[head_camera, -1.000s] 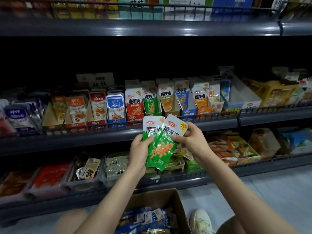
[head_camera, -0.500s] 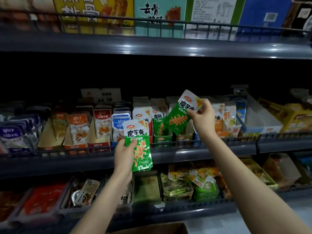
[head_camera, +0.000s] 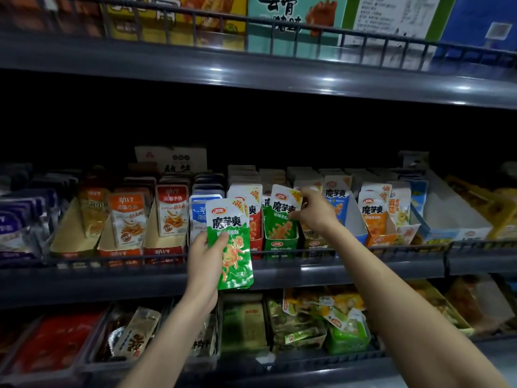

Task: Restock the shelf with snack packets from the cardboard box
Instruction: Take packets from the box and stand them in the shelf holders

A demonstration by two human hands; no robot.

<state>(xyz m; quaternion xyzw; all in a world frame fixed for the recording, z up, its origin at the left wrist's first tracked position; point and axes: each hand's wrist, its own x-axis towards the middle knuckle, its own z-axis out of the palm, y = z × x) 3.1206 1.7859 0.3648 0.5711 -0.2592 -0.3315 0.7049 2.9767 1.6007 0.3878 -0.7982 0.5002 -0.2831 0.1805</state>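
My left grip (head_camera: 206, 261) is curled round a green konjac packet (head_camera: 232, 247), held just in front of the middle shelf's front edge (head_camera: 349, 271). My right grip (head_camera: 314, 210) pinches a second green packet (head_camera: 281, 217) by its top corner. The packet's lower end is inside the green display carton (head_camera: 280, 242). Dark open room lies above the rows.

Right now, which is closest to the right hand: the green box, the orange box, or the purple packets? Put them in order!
In the head view:
1. green box, just below the right hand.
2. orange box, further right along the shelf.
3. purple packets, far left end of the shelf.
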